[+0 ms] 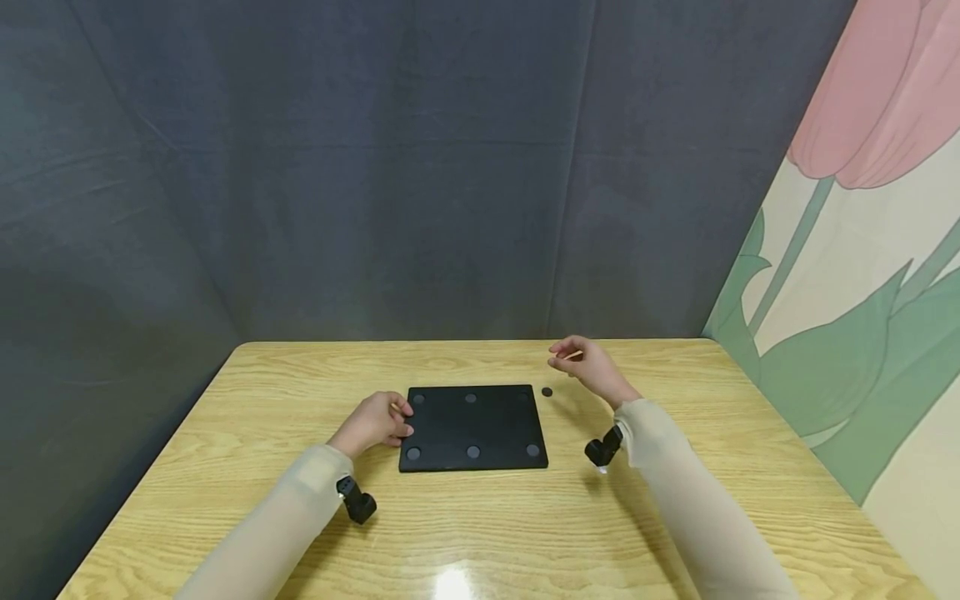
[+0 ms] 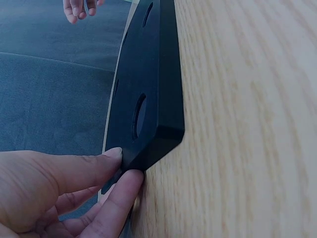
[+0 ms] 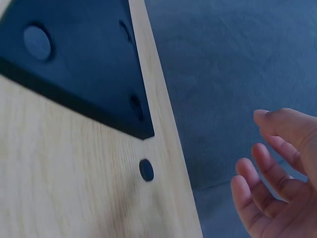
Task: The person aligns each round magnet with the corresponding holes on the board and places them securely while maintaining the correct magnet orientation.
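Observation:
A flat black rectangular board [image 1: 472,427] with several round recesses lies on the table. My left hand [image 1: 375,418] pinches its left edge; in the left wrist view the thumb [image 2: 94,168] rests on the top face and a finger [image 2: 121,198] touches the side. A small black disc [image 1: 547,392] lies on the wood just off the board's far right corner, also plain in the right wrist view as a dark disc [image 3: 146,170]. Above and to the right of that disc, my right hand [image 1: 588,364] hovers with loosely bent fingers and nothing between them.
The wooden table [image 1: 300,375] ends at a dark grey curtain [image 1: 405,167] behind. On the right stands a wall [image 1: 862,333] painted with a pink tulip and green leaves. A small black camera [image 1: 603,447] sits on the right wrist, another camera [image 1: 356,500] on the left.

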The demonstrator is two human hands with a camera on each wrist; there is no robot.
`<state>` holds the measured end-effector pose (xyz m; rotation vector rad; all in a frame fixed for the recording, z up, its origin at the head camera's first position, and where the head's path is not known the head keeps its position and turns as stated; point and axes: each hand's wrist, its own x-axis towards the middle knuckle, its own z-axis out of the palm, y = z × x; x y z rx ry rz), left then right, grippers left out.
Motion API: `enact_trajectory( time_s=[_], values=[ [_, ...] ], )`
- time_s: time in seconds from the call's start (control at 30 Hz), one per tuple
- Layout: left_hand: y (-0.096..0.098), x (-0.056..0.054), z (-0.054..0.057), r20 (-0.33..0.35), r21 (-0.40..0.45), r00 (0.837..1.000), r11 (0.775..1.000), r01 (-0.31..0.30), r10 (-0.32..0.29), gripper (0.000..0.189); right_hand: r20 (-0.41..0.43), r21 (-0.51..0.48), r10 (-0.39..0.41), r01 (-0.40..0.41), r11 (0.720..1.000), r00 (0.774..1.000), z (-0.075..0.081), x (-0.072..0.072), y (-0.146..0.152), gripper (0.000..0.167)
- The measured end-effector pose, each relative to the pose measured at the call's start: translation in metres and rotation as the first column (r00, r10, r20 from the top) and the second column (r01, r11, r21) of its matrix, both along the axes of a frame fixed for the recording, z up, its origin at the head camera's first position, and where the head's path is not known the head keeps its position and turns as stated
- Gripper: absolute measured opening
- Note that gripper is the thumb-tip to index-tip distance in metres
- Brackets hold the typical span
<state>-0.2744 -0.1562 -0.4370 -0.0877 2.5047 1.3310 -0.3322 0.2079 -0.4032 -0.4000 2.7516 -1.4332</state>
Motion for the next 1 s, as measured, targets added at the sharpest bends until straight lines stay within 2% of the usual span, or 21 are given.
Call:
enact_trajectory(
  time_s=[0.3, 0.63, 1.0],
  values=[
    [0.000, 0.000, 0.001, -0.004, 0.006, 1.000, 1.000, 0.000, 0.000, 0.023, 0.052, -0.038, -0.038, 0.040, 0.999, 0.998, -0.012, -0.012, 0.006, 0.034],
    [-0.001, -0.002, -0.001, -0.005, 0.009, 1.000, 1.000, 0.002, -0.002, 0.023, 0.123, -0.074, 0.006, 0.004, 0.997, 0.992, -0.038, -0.016, 0.010, 0.030],
    [-0.001, -0.001, -0.002, -0.003, 0.014, 1.000, 1.000, 0.004, -0.004, 0.022, 0.181, -0.025, 0.051, -0.048, 0.999, 0.982, -0.048, -0.013, 0.010, 0.031]
  ],
)
